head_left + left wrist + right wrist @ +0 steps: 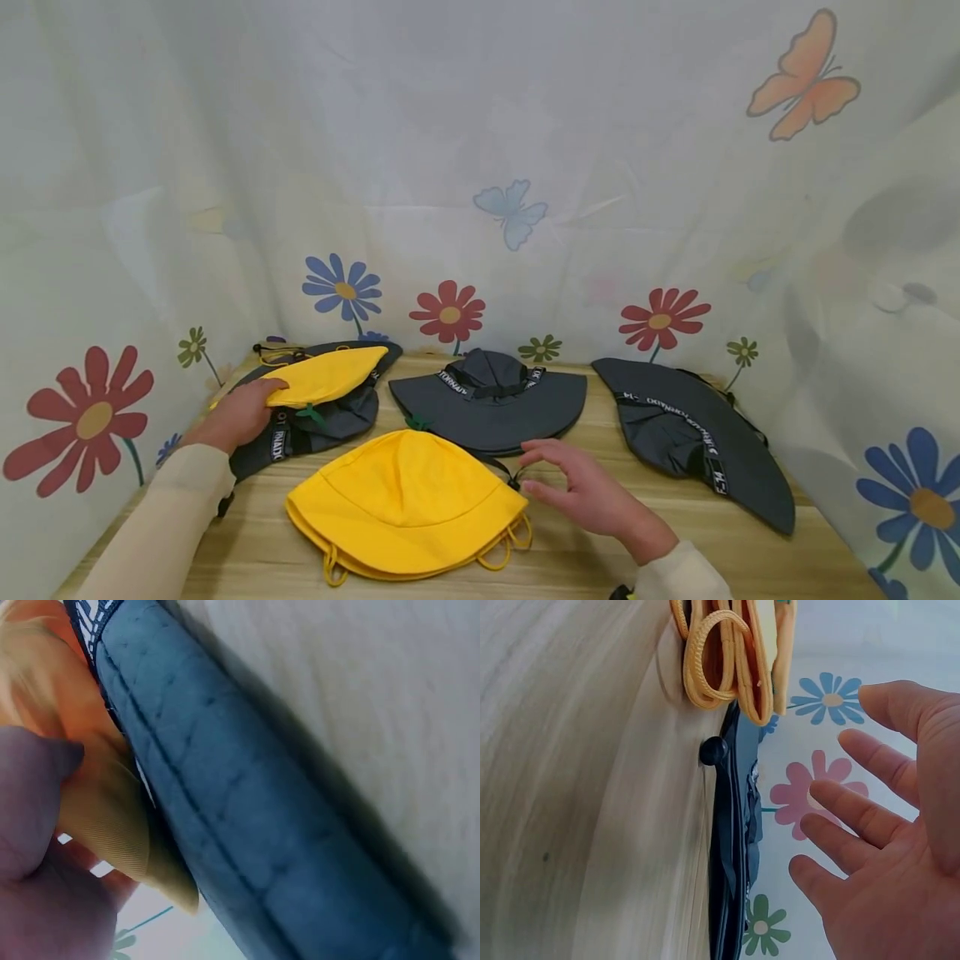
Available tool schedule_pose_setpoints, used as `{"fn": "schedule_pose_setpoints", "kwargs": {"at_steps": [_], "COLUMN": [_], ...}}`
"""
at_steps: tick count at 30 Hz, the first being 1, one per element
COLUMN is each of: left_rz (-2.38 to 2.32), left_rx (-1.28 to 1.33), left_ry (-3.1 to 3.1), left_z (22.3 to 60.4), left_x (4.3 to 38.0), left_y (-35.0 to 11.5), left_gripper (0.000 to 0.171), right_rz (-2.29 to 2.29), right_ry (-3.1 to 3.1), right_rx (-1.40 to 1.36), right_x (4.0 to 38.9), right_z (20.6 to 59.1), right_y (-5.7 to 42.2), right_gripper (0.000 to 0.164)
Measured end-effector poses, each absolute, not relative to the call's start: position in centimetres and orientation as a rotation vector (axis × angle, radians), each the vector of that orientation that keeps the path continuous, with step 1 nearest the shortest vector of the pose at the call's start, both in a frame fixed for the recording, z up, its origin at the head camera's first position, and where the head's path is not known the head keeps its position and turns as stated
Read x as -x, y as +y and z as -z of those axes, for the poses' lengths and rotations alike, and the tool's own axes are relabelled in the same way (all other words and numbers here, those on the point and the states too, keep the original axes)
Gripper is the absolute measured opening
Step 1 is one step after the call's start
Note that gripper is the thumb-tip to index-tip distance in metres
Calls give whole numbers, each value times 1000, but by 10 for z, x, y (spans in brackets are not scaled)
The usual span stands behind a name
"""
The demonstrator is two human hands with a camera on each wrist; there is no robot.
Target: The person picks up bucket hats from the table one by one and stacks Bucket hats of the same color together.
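The left hand (234,414) pinches the rear yellow hat (330,377) edgewise over the left dark hat (347,417), presumably for control; the right hand (588,492), fingers apart, hovers beside the front yellow hat (408,508).

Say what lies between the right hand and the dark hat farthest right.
Nothing but bare table shows between the right hand and the dark hat on the far right; the head view shows this.

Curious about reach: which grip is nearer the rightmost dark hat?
Right. The right grip is left of that dark hat; the left grip, holding a yellow hat, is farther left.
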State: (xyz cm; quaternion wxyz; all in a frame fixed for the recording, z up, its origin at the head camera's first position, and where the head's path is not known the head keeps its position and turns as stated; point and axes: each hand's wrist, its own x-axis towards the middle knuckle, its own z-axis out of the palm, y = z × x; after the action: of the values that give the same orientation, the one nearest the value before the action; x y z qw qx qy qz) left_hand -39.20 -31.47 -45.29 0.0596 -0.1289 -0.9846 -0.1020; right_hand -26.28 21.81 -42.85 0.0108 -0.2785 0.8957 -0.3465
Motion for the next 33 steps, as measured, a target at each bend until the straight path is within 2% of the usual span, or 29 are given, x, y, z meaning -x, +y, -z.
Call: {"fn": "schedule_pose_setpoints", "kwargs": {"at_steps": [8, 14, 20, 33], "left_rz": [452, 508, 430, 385], "left_rx": [184, 129, 203, 434], "left_ry": [-2761, -2553, -2458, -2288], "left_z": [446, 422, 389, 326], "left_x": [390, 383, 377, 359], "left_y": [-317, -303, -276, -218], "left_gripper": [28, 26, 20, 20], "right_rz": [1064, 1122, 1165, 1245], "right_ry": [2768, 2771, 2792, 2913], "right_rx": [879, 871, 881, 953], "right_x": [264, 267, 271, 273], "right_z": [428, 426, 419, 395], "right_y": [212, 213, 211, 205], "right_gripper": [28, 25, 21, 18]}}
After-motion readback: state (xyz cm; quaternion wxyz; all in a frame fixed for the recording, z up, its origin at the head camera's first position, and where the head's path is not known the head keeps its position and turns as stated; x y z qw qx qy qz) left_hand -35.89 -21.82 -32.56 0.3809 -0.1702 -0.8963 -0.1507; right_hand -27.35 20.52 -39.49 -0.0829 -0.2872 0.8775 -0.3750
